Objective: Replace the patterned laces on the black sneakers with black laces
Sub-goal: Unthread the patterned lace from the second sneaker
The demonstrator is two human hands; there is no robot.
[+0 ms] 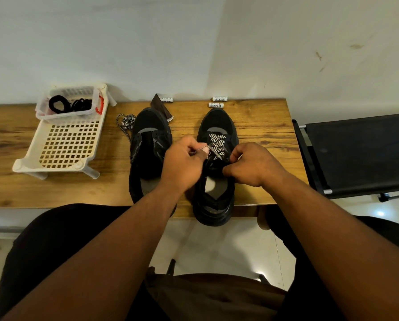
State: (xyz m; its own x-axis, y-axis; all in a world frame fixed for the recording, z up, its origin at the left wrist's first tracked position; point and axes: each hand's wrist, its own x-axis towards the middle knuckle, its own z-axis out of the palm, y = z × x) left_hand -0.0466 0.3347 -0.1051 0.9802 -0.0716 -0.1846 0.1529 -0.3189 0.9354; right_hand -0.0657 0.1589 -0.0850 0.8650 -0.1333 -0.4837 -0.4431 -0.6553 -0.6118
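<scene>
Two black sneakers stand side by side on the wooden table, toes to the far wall, heels at the near edge, within easy reach of both hands. The left sneaker looks already stripped, and its patterned lace lies in a loose heap just beside its far left side. The right sneaker has its patterned lace on the shoe crossing the far eyelets, so this one is being unlaced, I'd judge. The left hand has its fingers curled tight, pinching a strand of that lace at the shoe's left side. The right hand is curled in too, fingertips at the right eyelets; what exactly it grips, I can't tell. The black laces wait in a clear tub on the white rack, far left.
</scene>
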